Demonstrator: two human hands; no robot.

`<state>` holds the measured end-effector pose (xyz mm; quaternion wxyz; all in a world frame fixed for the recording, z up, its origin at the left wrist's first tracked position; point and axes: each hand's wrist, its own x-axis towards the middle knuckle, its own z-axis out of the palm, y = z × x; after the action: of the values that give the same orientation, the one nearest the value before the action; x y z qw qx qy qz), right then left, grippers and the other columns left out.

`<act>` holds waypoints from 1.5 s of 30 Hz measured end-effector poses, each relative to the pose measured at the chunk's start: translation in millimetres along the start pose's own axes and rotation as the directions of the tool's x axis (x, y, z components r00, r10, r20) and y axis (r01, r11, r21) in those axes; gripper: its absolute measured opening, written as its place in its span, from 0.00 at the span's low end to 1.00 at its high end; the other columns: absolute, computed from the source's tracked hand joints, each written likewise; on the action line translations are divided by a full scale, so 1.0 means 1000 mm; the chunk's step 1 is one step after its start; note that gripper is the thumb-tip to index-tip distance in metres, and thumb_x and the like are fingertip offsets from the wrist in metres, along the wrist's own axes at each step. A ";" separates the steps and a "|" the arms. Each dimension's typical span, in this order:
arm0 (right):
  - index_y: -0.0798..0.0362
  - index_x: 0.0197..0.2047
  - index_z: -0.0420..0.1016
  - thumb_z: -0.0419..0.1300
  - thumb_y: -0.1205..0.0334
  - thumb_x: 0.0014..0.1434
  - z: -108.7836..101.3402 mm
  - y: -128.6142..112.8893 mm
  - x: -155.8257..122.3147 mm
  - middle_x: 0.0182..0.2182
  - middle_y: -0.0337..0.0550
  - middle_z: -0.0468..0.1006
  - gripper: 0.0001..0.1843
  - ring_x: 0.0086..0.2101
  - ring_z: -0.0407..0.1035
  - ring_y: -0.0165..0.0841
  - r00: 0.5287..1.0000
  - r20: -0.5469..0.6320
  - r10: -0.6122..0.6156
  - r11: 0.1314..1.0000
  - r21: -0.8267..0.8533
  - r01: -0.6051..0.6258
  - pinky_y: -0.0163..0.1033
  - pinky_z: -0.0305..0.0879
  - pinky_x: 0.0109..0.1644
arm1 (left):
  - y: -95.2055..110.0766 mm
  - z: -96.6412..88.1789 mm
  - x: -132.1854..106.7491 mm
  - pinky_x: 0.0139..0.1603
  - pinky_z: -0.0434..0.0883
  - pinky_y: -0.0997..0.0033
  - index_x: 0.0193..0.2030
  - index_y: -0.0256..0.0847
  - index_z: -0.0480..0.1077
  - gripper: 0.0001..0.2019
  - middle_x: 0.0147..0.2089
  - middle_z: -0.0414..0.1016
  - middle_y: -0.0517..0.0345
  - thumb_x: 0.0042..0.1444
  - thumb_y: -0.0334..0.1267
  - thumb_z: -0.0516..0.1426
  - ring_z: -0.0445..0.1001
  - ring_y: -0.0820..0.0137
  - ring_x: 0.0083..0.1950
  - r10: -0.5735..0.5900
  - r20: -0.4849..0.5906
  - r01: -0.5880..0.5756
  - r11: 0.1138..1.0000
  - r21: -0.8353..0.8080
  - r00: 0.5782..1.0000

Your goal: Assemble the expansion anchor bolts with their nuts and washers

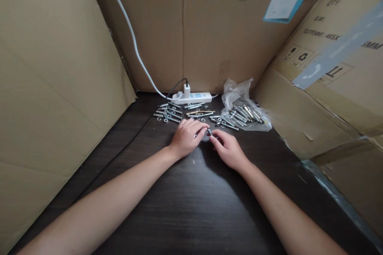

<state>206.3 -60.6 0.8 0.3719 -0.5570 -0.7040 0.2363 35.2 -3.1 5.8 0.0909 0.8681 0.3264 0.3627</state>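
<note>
Table [191,211], dark wood-grain: open surface spans the lower centre of the frame, between and below the forearms. Bounded by left carton [60,71] along the left, rear carton [155,28] across the top, right carton [311,115] along the right. Black cable [118,153] runs diagonally at centre left. Power strip [200,97], white, against the rear carton. Loose bolts, nuts and washers [173,114], in clusters just beyond the hands. Clear plastic bag [237,87], bolts lying in it, right of centre.

Metal piece [210,132], small, cylindrical, tilted: mid-frame, between the hands. Right hand [229,149]: thumb and fingers pinched on its lower part. Left hand [187,137]: curled, fingertips at its upper end; whether gripping or merely touching, cannot tell.
</note>
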 end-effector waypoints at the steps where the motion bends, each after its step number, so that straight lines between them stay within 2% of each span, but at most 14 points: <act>1: 0.53 0.40 0.71 0.50 0.58 0.62 0.000 0.000 0.000 0.31 0.41 0.74 0.11 0.29 0.68 0.32 1.000 0.001 0.001 1.000 0.001 -0.001 0.36 0.63 0.34 | 0.000 0.000 0.000 0.43 0.61 0.65 0.42 0.42 0.71 0.11 0.40 0.77 0.58 0.63 0.38 0.49 0.70 0.68 0.41 0.001 -0.002 -0.001 1.000 -0.004 1.000; 8: 0.52 0.39 0.71 0.51 0.59 0.62 0.000 0.000 0.000 0.32 0.41 0.75 0.10 0.30 0.69 0.33 1.000 -0.005 -0.006 1.000 -0.002 0.006 0.36 0.63 0.35 | 0.000 -0.001 0.001 0.43 0.62 0.67 0.40 0.41 0.70 0.08 0.39 0.76 0.59 0.62 0.36 0.50 0.71 0.69 0.42 -0.037 -0.025 0.036 0.998 -0.047 0.999; 13: 0.53 0.39 0.70 0.51 0.57 0.62 0.000 0.000 0.000 0.31 0.42 0.75 0.11 0.29 0.69 0.33 1.000 -0.009 0.006 1.000 -0.002 -0.006 0.36 0.63 0.34 | 0.000 -0.001 0.001 0.41 0.62 0.69 0.38 0.40 0.68 0.08 0.38 0.74 0.59 0.63 0.36 0.49 0.70 0.70 0.39 -0.077 -0.048 0.075 0.996 -0.049 0.996; 17: 0.53 0.39 0.71 0.50 0.57 0.62 0.001 0.000 0.000 0.31 0.42 0.75 0.11 0.28 0.68 0.32 1.000 -0.013 0.008 1.000 0.004 -0.008 0.36 0.64 0.33 | 0.000 0.000 0.001 0.40 0.62 0.69 0.36 0.40 0.66 0.09 0.36 0.72 0.58 0.64 0.38 0.48 0.69 0.69 0.37 -0.067 -0.056 0.066 0.998 -0.024 0.996; 20: 0.53 0.39 0.71 0.50 0.57 0.62 0.001 0.000 0.000 0.31 0.41 0.75 0.11 0.28 0.68 0.32 1.000 -0.016 0.006 1.000 -0.008 -0.007 0.36 0.63 0.33 | -0.002 0.002 0.000 0.39 0.62 0.70 0.35 0.40 0.65 0.10 0.34 0.71 0.58 0.64 0.37 0.46 0.68 0.70 0.36 -0.066 -0.063 0.062 0.996 -0.068 0.996; 26: 0.53 0.40 0.71 0.51 0.59 0.61 0.001 0.001 0.000 0.32 0.42 0.75 0.10 0.32 0.68 0.33 0.999 -0.022 -0.047 0.998 -0.040 0.046 0.36 0.62 0.36 | -0.006 0.008 -0.002 0.39 0.64 0.73 0.40 0.41 0.63 0.09 0.35 0.69 0.58 0.65 0.37 0.45 0.69 0.71 0.37 -0.067 0.024 0.071 0.966 -0.248 0.997; 31: 0.53 0.42 0.71 0.52 0.61 0.61 0.002 0.002 0.000 0.36 0.43 0.76 0.09 0.34 0.69 0.34 0.996 -0.011 -0.091 0.995 -0.052 0.090 0.38 0.64 0.40 | -0.004 0.008 -0.002 0.43 0.65 0.73 0.42 0.41 0.63 0.08 0.38 0.69 0.58 0.65 0.36 0.44 0.69 0.71 0.40 -0.045 0.050 0.059 0.951 -0.302 0.998; 36: 0.53 0.42 0.71 0.52 0.61 0.61 0.003 0.003 -0.001 0.36 0.44 0.76 0.09 0.33 0.69 0.34 0.993 -0.016 -0.117 0.992 -0.053 0.116 0.38 0.64 0.40 | -0.002 0.005 -0.003 0.42 0.65 0.73 0.44 0.41 0.62 0.07 0.38 0.69 0.58 0.64 0.36 0.46 0.69 0.71 0.39 -0.091 0.036 0.097 0.958 -0.272 0.995; 40: 0.53 0.42 0.71 0.52 0.61 0.61 0.003 0.001 -0.001 0.36 0.44 0.76 0.09 0.33 0.69 0.34 0.995 -0.017 -0.100 0.995 -0.030 0.099 0.37 0.64 0.39 | 0.001 0.001 -0.002 0.43 0.65 0.72 0.40 0.40 0.63 0.08 0.38 0.66 0.57 0.64 0.37 0.45 0.67 0.71 0.39 -0.042 0.063 0.055 0.971 -0.231 0.997; 45: 0.53 0.43 0.71 0.51 0.61 0.61 0.001 -0.002 -0.001 0.36 0.43 0.76 0.10 0.33 0.68 0.33 0.997 -0.015 -0.075 0.997 0.023 0.076 0.36 0.63 0.38 | 0.002 -0.001 -0.001 0.42 0.65 0.72 0.42 0.40 0.64 0.08 0.39 0.66 0.57 0.63 0.36 0.46 0.67 0.71 0.39 0.003 0.106 0.022 0.973 -0.230 0.994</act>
<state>204.2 -62.1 1.5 0.3920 -0.5273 -0.7191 0.2264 35.2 -5.3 6.8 0.2100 0.8681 0.2808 0.3513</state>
